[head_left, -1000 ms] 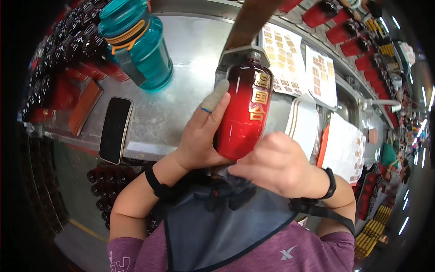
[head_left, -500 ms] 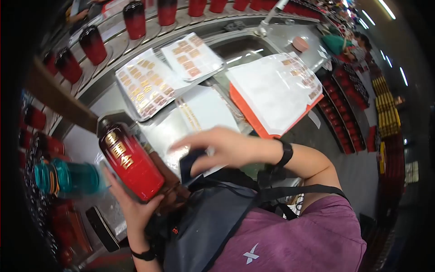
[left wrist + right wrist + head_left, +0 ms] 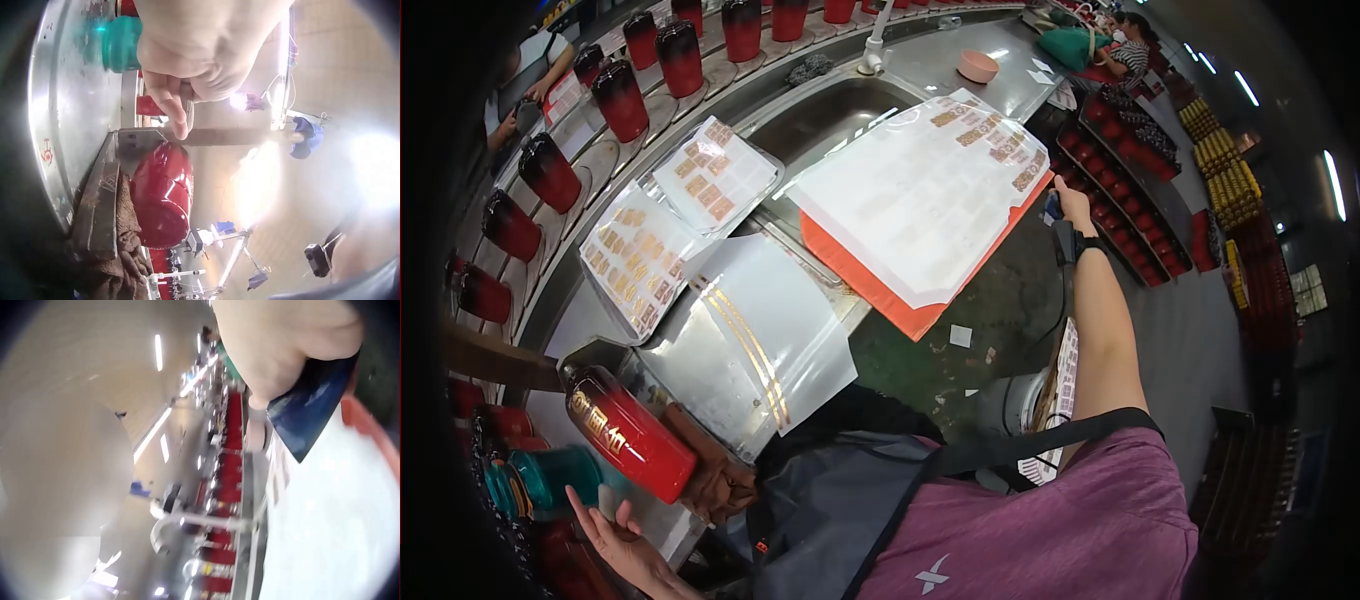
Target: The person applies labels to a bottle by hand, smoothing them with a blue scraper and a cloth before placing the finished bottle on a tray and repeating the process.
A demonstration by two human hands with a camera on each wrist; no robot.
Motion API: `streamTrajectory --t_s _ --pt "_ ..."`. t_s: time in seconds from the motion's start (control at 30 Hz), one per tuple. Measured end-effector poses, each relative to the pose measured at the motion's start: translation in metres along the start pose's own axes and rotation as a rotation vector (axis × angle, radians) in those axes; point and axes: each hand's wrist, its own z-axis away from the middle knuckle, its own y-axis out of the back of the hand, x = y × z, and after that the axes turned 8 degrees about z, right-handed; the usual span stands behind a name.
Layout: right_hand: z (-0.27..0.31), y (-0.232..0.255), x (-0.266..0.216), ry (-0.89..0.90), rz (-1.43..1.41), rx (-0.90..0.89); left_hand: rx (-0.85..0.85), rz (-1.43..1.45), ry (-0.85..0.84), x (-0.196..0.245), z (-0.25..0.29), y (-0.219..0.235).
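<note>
In the head view the red bottle [image 3: 632, 438] with gold characters lies tilted, its neck end at a metal bracket and its base by a brown cloth [image 3: 718, 488]. My left hand [image 3: 622, 548] is beside it with loose, spread fingers, one finger covered; the left wrist view shows the hand [image 3: 190, 59] above the bottle [image 3: 164, 197], holding nothing. My right hand [image 3: 1076, 210] reaches to the right corner of a white sticker sheet [image 3: 900, 205] on an orange board [image 3: 880, 298]. It pinches a dark blue piece [image 3: 312, 400], seen in the right wrist view beside the sheet [image 3: 331, 519].
Two sticker sheets [image 3: 632, 262] [image 3: 715, 175] and a gold-striped sheet [image 3: 785, 325] lie on the metal table. Behind them are a sink [image 3: 830, 118], a tap [image 3: 874, 45] and a row of red bottles [image 3: 620, 105]. A teal bottle [image 3: 565, 478] stands at the left.
My left hand has let go of the red bottle and moved off it. My right hand has moved from beside the bottle to the far right corner of the sheet. The head view has turned right.
</note>
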Motion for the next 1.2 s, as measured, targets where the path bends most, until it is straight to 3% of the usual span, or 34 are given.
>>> streamTrajectory --t_s 0.03,0.07,0.1,0.17,0.27,0.37,0.53,0.6,0.77,0.83,0.93,1.03,1.1,1.2 --pt "-0.001 0.015 -0.020 0.256 0.702 -0.067 -0.011 0.007 0.014 0.004 0.002 -0.005" --pt "-0.013 0.007 -0.012 -0.062 0.339 -0.144 0.007 0.025 0.035 0.008 0.003 -0.012" --pt "0.003 0.010 -0.047 -0.330 0.067 -0.083 0.024 0.042 0.055 0.011 0.004 -0.017" --pt "0.012 0.014 -0.076 -0.461 -0.174 -0.273 0.010 0.056 0.038 0.009 0.002 -0.017" --pt "-0.006 -0.024 -0.042 -0.452 -0.483 -0.345 -0.014 0.101 0.028 0.004 0.000 -0.017" --pt "0.046 0.036 -0.130 -0.510 -0.417 -0.315 -0.035 0.139 0.053 0.004 0.000 -0.012" --pt "0.024 0.029 -0.095 -0.625 -0.425 -0.381 -0.054 0.143 0.097 0.001 -0.004 0.001" --pt "0.042 0.044 -0.126 -0.609 -0.432 -0.360 -0.059 0.149 0.104 -0.004 -0.007 0.008" --pt "0.056 0.044 -0.139 -0.526 -0.470 -0.391 -0.085 0.175 0.129 -0.010 -0.005 0.021" --pt "0.059 0.048 -0.149 -0.601 -0.366 -0.342 -0.088 0.194 0.135 -0.013 -0.004 0.026" --pt "0.040 0.037 -0.109 -0.567 -0.557 -0.396 -0.069 0.179 0.137 -0.011 -0.002 0.032" --pt "0.050 0.055 -0.124 -0.585 -0.480 -0.339 -0.071 0.194 0.150 -0.013 -0.002 0.038" --pt "0.030 0.042 -0.091 -0.592 -0.556 -0.307 -0.061 0.174 0.142 -0.014 -0.002 0.042" --pt "0.019 0.054 -0.084 -0.523 -0.377 -0.347 -0.058 0.185 0.144 -0.016 -0.006 0.047"
